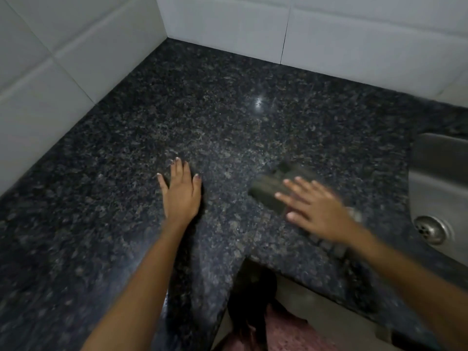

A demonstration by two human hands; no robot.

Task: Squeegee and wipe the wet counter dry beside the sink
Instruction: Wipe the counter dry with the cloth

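Note:
A dark speckled granite counter (pixel 215 117) fills a corner between white tiled walls. My left hand (pixel 180 190) lies flat on it with fingers spread, holding nothing. To its right, my right hand (pixel 314 209) presses flat on a dark grey-green cloth (pixel 271 191) with fingers spread; both are motion-blurred. More of the cloth shows under the wrist near the counter's front edge. A steel sink (pixel 438 178) is set into the counter just right of my right hand.
White wall tiles (pixel 63 72) close off the counter at the left and back. The sink drain (pixel 430 229) sits at the far right. A light glare spot (pixel 259 102) shines on the granite. Below the counter's front edge there is pink fabric (pixel 291 333).

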